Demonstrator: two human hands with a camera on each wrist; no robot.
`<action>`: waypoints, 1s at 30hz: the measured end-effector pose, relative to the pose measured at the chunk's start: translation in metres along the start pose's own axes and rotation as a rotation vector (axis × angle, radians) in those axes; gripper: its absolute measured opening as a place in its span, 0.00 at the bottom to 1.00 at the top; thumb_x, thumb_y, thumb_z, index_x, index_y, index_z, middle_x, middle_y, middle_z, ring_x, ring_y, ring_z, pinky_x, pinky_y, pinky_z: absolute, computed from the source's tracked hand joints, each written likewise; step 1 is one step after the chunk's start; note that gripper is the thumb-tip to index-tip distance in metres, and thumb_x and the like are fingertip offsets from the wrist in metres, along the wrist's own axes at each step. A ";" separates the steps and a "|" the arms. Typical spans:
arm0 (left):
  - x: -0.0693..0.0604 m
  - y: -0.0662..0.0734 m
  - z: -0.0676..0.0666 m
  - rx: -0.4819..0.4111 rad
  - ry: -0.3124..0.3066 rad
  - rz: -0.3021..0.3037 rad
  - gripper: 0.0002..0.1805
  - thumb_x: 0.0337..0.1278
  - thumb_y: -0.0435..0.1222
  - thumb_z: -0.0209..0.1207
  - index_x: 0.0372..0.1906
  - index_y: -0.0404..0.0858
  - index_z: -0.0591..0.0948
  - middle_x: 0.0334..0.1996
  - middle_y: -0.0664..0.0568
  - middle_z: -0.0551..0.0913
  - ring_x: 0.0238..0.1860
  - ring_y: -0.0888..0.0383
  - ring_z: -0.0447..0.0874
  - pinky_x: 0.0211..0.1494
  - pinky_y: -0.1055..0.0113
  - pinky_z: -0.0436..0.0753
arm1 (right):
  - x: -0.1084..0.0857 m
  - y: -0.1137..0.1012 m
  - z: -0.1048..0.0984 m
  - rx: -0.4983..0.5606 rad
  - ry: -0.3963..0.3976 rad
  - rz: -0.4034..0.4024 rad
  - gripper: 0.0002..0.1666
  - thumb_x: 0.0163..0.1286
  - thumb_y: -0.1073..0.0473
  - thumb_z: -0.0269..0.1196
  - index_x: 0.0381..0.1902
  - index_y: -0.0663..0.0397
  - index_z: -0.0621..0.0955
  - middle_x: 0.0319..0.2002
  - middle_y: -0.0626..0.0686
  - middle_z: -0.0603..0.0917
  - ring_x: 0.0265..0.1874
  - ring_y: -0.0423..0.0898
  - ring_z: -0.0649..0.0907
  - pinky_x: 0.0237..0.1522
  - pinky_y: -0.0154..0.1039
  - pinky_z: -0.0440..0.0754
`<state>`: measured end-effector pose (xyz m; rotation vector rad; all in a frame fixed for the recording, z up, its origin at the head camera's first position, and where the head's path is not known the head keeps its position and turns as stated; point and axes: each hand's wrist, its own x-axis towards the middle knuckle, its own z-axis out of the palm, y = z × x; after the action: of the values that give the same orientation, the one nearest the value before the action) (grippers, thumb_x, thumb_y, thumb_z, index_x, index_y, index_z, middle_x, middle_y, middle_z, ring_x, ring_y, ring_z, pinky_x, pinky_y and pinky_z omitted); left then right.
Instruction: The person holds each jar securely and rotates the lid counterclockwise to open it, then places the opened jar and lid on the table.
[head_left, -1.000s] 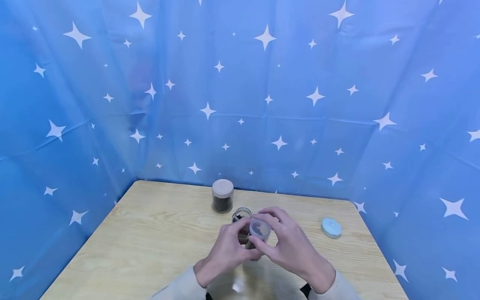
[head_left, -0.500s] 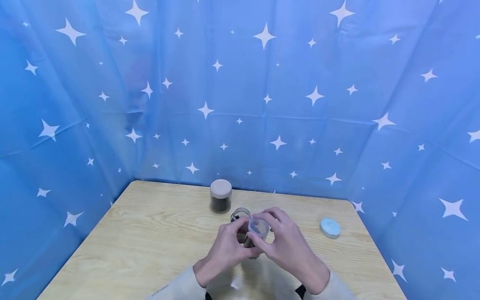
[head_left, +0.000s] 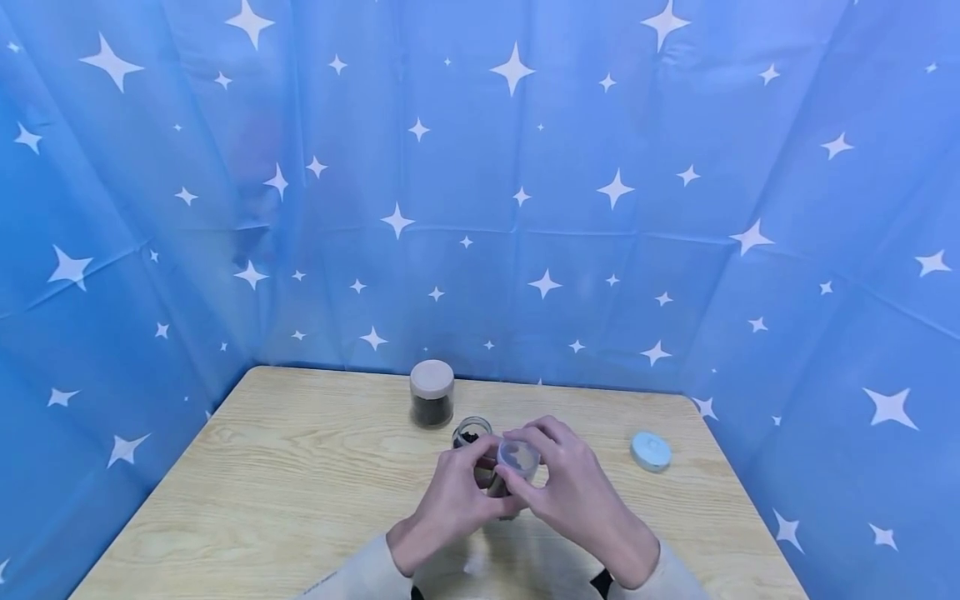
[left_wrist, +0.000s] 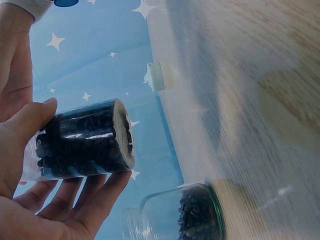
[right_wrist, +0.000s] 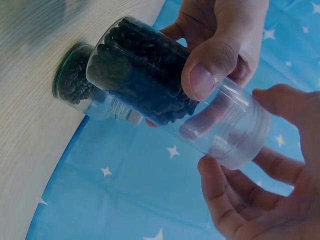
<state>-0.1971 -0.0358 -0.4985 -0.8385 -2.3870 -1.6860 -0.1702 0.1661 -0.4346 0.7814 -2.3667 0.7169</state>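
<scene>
Blue star-printed cloth [head_left: 461, 187] hung behind the wood-grained bench [head_left: 285, 475]. Leftmost, near the back edge, stood a beige-lidded jar [head_left: 432, 396] with dark contents. Next came the left hand [head_left: 448, 493], thumb and fingers curled round a clear jar [left_wrist: 82, 140] of dark beans, held above the bench. Just beyond those fingers stood an open glass jar [right_wrist: 75, 77], partly filled with dark pieces. The right hand [head_left: 576, 485] pinched the clear jar's translucent top [head_left: 518, 455] between thumb and fingertips. Farther right, well apart, lay a pale blue lid [head_left: 651, 451].
</scene>
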 end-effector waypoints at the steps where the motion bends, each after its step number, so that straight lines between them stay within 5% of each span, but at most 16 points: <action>1: 0.000 0.000 0.000 0.000 -0.002 -0.003 0.28 0.60 0.35 0.86 0.63 0.48 0.88 0.51 0.52 0.97 0.49 0.58 1.00 0.53 0.69 0.96 | 0.000 0.000 0.000 0.003 -0.001 0.000 0.23 0.67 0.57 0.86 0.59 0.48 0.93 0.47 0.50 0.91 0.40 0.42 0.88 0.39 0.32 0.86; 9: -0.003 0.000 -0.002 0.001 -0.018 -0.015 0.30 0.61 0.37 0.85 0.67 0.46 0.88 0.51 0.53 0.97 0.50 0.58 1.00 0.54 0.67 0.96 | 0.000 0.002 -0.002 0.067 -0.035 -0.015 0.22 0.69 0.60 0.84 0.60 0.48 0.93 0.51 0.48 0.93 0.42 0.45 0.91 0.42 0.34 0.89; 19: -0.003 0.000 -0.002 0.014 -0.024 -0.013 0.31 0.57 0.41 0.89 0.63 0.44 0.88 0.53 0.51 0.97 0.50 0.56 1.00 0.54 0.66 0.96 | 0.002 0.011 -0.018 0.220 -0.212 -0.037 0.28 0.69 0.68 0.80 0.65 0.43 0.91 0.64 0.43 0.94 0.58 0.45 0.94 0.61 0.47 0.95; 30: -0.001 0.000 0.001 -0.029 -0.041 -0.009 0.30 0.58 0.40 0.88 0.63 0.41 0.88 0.53 0.49 0.96 0.51 0.59 0.99 0.54 0.66 0.97 | 0.001 0.018 -0.022 0.213 -0.256 -0.044 0.26 0.72 0.65 0.80 0.65 0.41 0.92 0.66 0.41 0.93 0.64 0.46 0.94 0.67 0.54 0.93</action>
<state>-0.1958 -0.0354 -0.4995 -0.8762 -2.4013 -1.7277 -0.1756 0.1917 -0.4236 1.0684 -2.5168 0.9087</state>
